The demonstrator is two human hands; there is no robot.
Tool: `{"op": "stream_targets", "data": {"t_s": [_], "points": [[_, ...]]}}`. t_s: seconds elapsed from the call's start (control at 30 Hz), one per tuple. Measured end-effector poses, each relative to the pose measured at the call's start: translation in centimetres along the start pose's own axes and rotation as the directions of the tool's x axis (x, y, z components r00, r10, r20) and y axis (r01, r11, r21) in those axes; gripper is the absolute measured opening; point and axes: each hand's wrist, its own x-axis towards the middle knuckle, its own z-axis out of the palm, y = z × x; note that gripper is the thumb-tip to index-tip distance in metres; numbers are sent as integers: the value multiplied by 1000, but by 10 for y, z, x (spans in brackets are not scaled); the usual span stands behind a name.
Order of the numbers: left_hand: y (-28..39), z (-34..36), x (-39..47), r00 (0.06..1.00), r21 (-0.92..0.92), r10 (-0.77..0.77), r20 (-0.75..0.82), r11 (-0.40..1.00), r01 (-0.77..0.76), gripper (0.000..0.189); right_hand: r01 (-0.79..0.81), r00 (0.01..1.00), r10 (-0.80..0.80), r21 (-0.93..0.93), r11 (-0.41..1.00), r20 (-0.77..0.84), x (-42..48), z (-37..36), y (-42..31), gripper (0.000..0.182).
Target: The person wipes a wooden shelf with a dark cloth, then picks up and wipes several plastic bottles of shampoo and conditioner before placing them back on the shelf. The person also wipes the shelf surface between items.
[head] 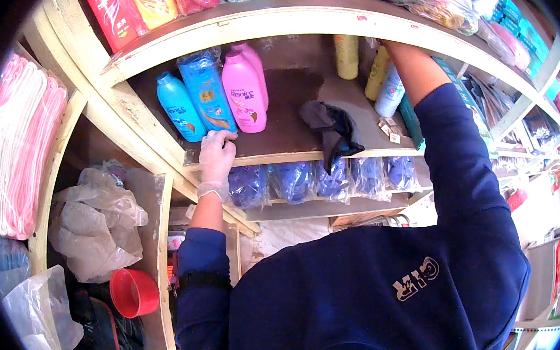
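Note:
My left hand [218,155], in a thin clear glove, rests at the front edge of the shelf [287,147]. Its curled fingertips are at the foot of a blue bottle in clear wrap [209,91]. A light blue Rejoice bottle [181,108] stands to the left, and pink Rejoice bottles [245,96] to the right. My right arm reaches deep into the same shelf. Only a sliver of my right hand [374,42] shows under the upper board, near yellow cans [347,58]; its fingers are hidden. A dark crumpled cloth [333,126] hangs partly over the shelf edge.
The upper shelf board [268,24] carries wrapped bottles and bags. A light blue can [389,92] and a green box [410,123] stand at the right. Blue wrapped items [294,181] fill the shelf below. A red cup [134,292] and plastic bags [99,228] lie at left.

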Motion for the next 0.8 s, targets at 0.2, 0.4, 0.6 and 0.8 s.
{"op": "stream_targets", "data": {"t_s": [0.2,0.4,0.6,0.8], "points": [[2,0,-1,1000,-1,5,-6,1000,-5,16,91,990,-101,101,991,101,-2,40,-34,48],[4,-1,1,1000,13,-16,-5,1000,16,16,182,948,-237,252,950,211,-11,88,-79,45],[6,-1,2,1000,10,19,-2,1000,-19,15,299,893,-382,320,899,239,-5,113,-97,43],[-2,0,2,999,25,45,-14,999,-45,15,263,764,-408,337,904,500,-21,101,-131,41]]}}
